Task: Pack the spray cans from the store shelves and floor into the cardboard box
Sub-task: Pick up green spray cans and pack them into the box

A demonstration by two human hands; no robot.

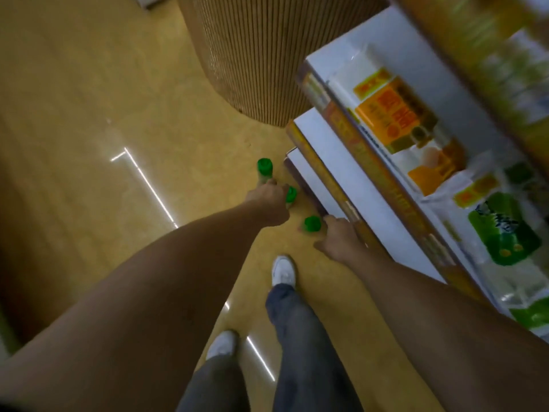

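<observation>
Three spray cans with green caps stand on the tan floor beside the bottom shelf. My left hand [269, 203] reaches down between two of them. Its fingers curl round the body of the far can [264, 167]. The middle can [291, 194] sits against the right side of that hand, and motion blur hides whether it is held too. My right hand [338, 237] hovers just right of the near can [312, 223] with fingers loosely bent and nothing in them. No cardboard box is in view.
Store shelves [350, 173] with white boards and orange and green food packets run along the right. A ribbed brown column [252, 55] stands behind the cans. My legs and white shoes [283, 270] are just below the hands. Floor stretches to the left.
</observation>
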